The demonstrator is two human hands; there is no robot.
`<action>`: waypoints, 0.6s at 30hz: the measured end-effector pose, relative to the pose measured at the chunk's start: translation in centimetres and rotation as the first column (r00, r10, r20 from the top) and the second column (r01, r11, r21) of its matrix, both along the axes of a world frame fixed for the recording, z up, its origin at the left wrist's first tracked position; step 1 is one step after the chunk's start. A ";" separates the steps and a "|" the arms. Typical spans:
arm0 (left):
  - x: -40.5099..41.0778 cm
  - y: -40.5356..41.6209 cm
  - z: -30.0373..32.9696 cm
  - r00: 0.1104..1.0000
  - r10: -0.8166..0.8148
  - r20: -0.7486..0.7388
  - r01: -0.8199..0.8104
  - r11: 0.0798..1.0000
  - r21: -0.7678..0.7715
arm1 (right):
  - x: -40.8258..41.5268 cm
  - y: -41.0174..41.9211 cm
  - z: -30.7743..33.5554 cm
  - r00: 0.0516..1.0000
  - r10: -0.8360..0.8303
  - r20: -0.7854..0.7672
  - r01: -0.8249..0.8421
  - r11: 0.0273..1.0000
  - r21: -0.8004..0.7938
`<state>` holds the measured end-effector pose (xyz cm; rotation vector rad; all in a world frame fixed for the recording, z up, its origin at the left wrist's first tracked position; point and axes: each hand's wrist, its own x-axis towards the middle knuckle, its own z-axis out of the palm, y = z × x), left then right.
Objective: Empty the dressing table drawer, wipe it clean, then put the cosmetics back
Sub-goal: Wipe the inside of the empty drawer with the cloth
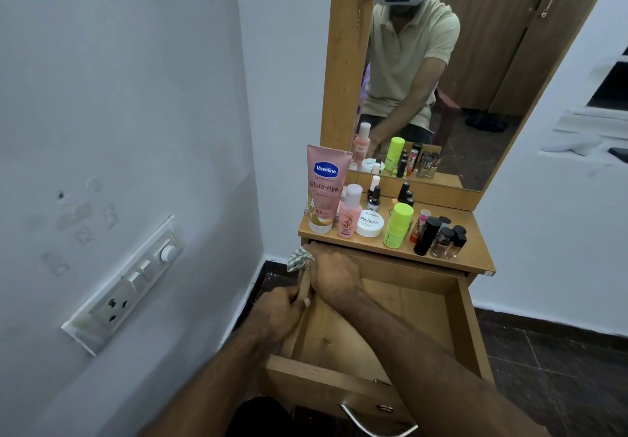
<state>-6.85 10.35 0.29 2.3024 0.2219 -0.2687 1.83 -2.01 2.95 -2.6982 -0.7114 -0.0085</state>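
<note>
Striped cloth [299,259] mostly hidden under right hand [331,275]

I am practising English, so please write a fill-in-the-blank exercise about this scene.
1. The drawer is pulled ___.
2. The right hand holds a striped ___ at the drawer's left wall.
3. The left hand grips the drawer's ___ wall.
4. The Vaseline tube stands on the ___ of the dressing table.

Missing words: open; cloth; left; top
</note>
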 end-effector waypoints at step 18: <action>-2.7 -1.3 -0.1 0.977 0.079 0.197 -0.155 0.900 0.408 | -3.2 -1.1 -1.0 0.998 0.068 0.010 -0.069 0.994 0.086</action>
